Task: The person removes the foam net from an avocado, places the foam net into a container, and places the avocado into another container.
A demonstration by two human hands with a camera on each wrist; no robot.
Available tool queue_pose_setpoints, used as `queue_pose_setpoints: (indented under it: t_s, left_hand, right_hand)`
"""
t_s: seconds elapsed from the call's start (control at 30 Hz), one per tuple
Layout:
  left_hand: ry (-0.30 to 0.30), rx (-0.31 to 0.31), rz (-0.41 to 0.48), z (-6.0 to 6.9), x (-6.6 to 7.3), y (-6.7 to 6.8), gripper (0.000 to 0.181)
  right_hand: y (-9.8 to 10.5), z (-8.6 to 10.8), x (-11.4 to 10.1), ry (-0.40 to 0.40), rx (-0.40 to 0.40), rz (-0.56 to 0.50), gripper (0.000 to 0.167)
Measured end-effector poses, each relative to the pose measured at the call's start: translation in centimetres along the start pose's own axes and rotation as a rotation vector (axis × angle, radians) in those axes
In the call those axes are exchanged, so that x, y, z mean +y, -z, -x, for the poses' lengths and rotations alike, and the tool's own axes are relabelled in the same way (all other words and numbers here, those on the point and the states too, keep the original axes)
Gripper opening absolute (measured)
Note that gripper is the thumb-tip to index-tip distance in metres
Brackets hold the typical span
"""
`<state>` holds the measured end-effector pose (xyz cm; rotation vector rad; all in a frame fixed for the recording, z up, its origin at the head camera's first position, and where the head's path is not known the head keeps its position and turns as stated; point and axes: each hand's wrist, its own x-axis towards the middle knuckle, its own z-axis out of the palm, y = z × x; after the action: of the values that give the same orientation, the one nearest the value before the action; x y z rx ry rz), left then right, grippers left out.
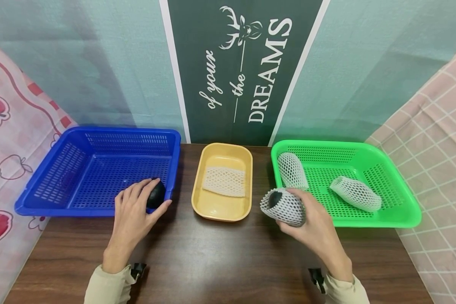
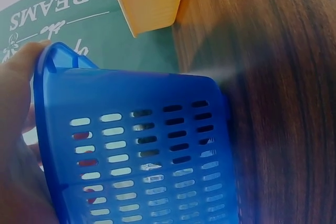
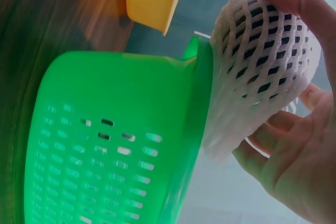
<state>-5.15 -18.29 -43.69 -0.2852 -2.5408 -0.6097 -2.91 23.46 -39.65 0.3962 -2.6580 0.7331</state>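
My left hand (image 1: 133, 211) grips a glossy black rounded object (image 1: 157, 195) at the near right corner of the blue basket (image 1: 114, 211). In the left wrist view the basket wall hides that object. My right hand (image 1: 315, 215) holds another dark rounded object in a white foam net sleeve (image 1: 290, 213), at the left rim of the green basket (image 1: 395, 221). The object's dark end (image 1: 275, 198) shows through the sleeve's opening. In the right wrist view, fingers and thumb wrap the netted object (image 3: 262, 51) beside the basket rim.
Between the baskets stands a yellow tray (image 1: 222, 214) with a flat foam net sleeve (image 1: 225, 181) in it. Inside the green basket lie two white foam-netted pieces, one at the left (image 1: 291, 169) and one farther right (image 1: 356, 194). Everything stands on a brown wooden table (image 1: 228, 261).
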Motion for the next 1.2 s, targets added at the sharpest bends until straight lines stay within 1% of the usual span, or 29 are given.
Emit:
queue_pose_setpoints:
  t_s: [0.17,0.27,0.4,0.57,0.67,0.8,0.87,1.03,1.2]
  left_hand:
    - [-0.025,0.017,0.022,0.0,0.1,0.0,0.066]
    - [-0.041,0.031,0.041,0.0,0.3,-0.1,0.06]
    - [-0.06,0.038,0.052,-0.1,0.5,-0.2,0.057]
    - [-0.071,0.029,0.057,0.0,0.7,-0.3,0.055]
    - [-0.077,0.025,0.061,0.0,0.8,-0.3,0.056]
    - [-0.087,0.033,0.067,0.0,1.1,-0.3,0.067]
    - [-0.097,0.04,0.069,-0.1,1.2,-0.3,0.069]
    - [-0.12,0.052,0.07,-0.1,1.5,-0.3,0.069]
    - [-0.116,0.039,0.075,0.0,1.6,-0.2,0.068]
  right_hand:
    - [-0.4,0.3,-0.4,0.054,-0.003,0.001,0.083]
    - [-0.6,0.4,-0.7,0.069,-0.017,0.002,0.083]
    - [-0.9,0.5,-1.1,0.087,-0.038,-0.005,0.084]
    - [-1.3,0.7,-1.5,0.143,-0.048,-0.024,0.084]
    - [-1.6,0.9,-1.8,0.166,-0.052,-0.035,0.083]
    - [-2.2,1.2,-2.2,0.179,-0.072,-0.04,0.083]
    - [-2.5,1.3,-2.4,0.18,-0.089,-0.038,0.084]
    - [-3.2,1.7,-2.8,0.184,-0.116,-0.046,0.084]
    - [-3.7,2.0,-3.1,0.175,-0.14,-0.055,0.084]
